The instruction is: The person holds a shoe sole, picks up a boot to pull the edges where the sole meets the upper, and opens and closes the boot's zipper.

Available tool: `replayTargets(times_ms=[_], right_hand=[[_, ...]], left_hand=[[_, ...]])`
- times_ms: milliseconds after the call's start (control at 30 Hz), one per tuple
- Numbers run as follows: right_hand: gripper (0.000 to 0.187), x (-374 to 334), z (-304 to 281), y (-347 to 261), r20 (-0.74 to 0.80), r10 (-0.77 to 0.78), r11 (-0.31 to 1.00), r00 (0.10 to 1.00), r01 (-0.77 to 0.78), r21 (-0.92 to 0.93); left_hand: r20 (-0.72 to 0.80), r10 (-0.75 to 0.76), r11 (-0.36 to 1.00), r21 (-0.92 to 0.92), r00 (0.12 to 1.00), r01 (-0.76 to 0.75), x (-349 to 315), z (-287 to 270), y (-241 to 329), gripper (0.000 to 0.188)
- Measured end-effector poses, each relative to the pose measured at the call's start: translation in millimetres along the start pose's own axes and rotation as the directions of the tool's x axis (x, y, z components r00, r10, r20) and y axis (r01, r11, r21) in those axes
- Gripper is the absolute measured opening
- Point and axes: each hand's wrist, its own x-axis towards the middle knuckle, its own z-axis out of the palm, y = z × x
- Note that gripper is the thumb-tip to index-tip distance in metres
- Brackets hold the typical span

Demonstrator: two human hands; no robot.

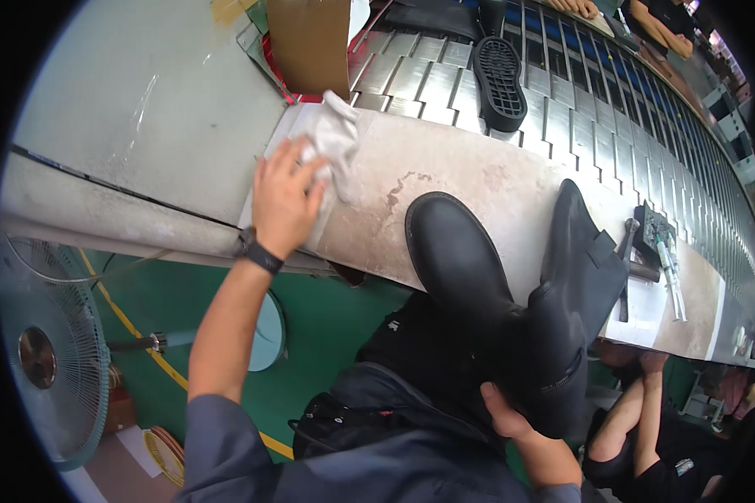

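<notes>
My left hand (289, 197), with a dark band at the wrist, reaches onto the bench. Its fingers are spread and touch the edge of a crumpled white cloth (337, 138). Low in front of my body, my right hand (520, 423) is closed around the lower end of a black boot (554, 356), the thumb showing and the other fingers hidden beneath. A rounded black boot toe (457, 243) points over the bench edge, and a boot shaft (572, 239) stands to its right. Overlap hides whether these parts belong to one boot or two.
A metal slat conveyor (554, 117) runs beyond the pale bench cover (377, 226), carrying a black boot, sole showing (501, 88). A hammer (627, 251), black tray (653, 230) and syringes (671, 277) lie right. A fan (46, 352) stands left. Other people sit nearby.
</notes>
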Motion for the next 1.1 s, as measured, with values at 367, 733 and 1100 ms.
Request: replayTargets(times_ms=[367, 733, 1100], right_hand=[[0.090, -40.7, 91.4, 40.2, 0.020, -0.185, 0.888, 0.983, 0.176, -0.426], [0.074, -48.8, 119.9, 51.4, -0.192, -0.142, 0.986, 0.971, 0.121, -0.118], [0.065, -43.7, 120.6, 55.2, -0.216, -0.240, 0.965, 0.946, 0.209, -0.158]], left_hand=[[0.284, 0.038, 0.154, -0.949, 0.958, 0.275, 15.4, -9.0, 165.1, 0.123], [0.178, 0.200, 0.170, -0.975, 0.964, 0.145, 22.0, -13.8, 159.2, 0.113], [0.046, 0.244, 0.201, -0.979, 0.969, -0.005, 33.5, -11.8, 152.5, 0.075]])
